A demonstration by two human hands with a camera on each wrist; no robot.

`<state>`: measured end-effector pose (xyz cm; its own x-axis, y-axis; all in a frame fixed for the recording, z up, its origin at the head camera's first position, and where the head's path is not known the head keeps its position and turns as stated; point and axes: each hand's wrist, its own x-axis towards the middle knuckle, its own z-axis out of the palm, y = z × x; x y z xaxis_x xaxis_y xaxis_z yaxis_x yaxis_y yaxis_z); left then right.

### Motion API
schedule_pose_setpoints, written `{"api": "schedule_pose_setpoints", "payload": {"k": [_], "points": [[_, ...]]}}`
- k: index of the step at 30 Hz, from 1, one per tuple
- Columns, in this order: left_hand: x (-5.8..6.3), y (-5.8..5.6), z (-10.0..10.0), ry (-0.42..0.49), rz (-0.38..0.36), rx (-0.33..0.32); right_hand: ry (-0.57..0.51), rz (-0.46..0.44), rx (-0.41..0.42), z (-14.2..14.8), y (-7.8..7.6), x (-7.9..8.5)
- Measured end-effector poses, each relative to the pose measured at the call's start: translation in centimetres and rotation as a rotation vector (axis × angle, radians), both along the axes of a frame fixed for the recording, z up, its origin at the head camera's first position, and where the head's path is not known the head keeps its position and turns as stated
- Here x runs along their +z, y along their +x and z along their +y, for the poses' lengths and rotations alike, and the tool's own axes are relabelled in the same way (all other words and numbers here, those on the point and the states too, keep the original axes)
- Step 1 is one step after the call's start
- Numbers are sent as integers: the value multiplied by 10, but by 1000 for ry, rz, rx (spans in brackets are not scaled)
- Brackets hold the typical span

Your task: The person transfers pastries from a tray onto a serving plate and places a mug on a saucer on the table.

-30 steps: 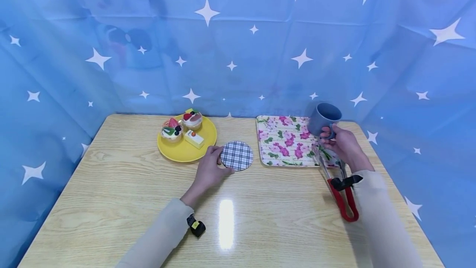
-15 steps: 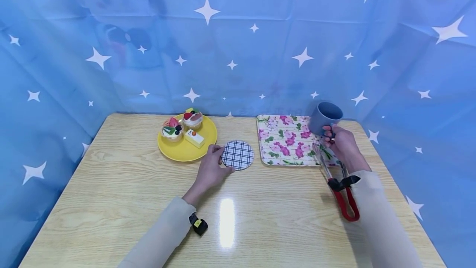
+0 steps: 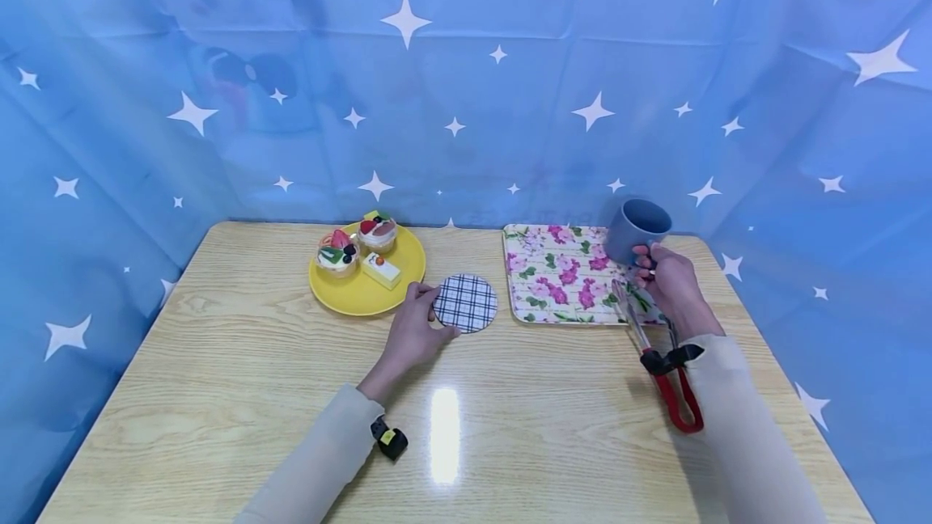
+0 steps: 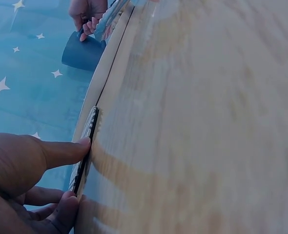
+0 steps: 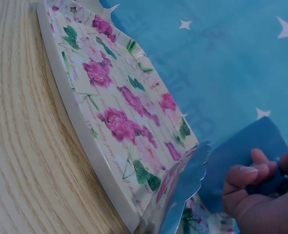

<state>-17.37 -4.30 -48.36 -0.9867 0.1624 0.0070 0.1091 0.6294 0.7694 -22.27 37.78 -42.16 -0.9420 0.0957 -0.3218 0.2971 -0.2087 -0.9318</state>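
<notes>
My left hand (image 3: 415, 331) pinches the left edge of a round black-and-white checked coaster (image 3: 466, 303). In the left wrist view, the coaster (image 4: 87, 146) shows edge-on between thumb and fingers, low at the tabletop. The handle of a blue-grey mug (image 3: 630, 231) is in my right hand (image 3: 671, 285), fingers curled through it. That mug stands upright at the back right corner of a floral tray (image 3: 553, 277); whether it touches the tray is hard to tell. Under my right wrist, red-handled metal tongs (image 3: 675, 403) lie with their tips over the tray's front edge.
Left of the coaster is a yellow plate (image 3: 342, 297) carrying two fruit-topped dessert cups (image 3: 338, 255) and a small cake slice (image 3: 381, 271). The wooden table (image 3: 524, 411) ends at the back against a blue star-patterned curtain (image 3: 466, 79).
Both hands keep their hold on the coaster and the mug, nearly still. Only a very slight shift of the whole view shows between the frames.
</notes>
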Motion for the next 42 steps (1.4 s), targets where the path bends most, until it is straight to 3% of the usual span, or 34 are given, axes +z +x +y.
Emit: {"api": "schedule_pose_setpoints", "payload": {"k": [10,20,30,42], "points": [[5,2,0,-7,-6,-9,-7,17,-19,0,0,0],[7,1,1,-33,-24,-6,60,33,-24,-4,2,8],[10,2,3,-40,-59,4,64,62,10,-9,9,13],[7,2,3,-39,-50,-9,104,95,31,-20,20,18]]}}
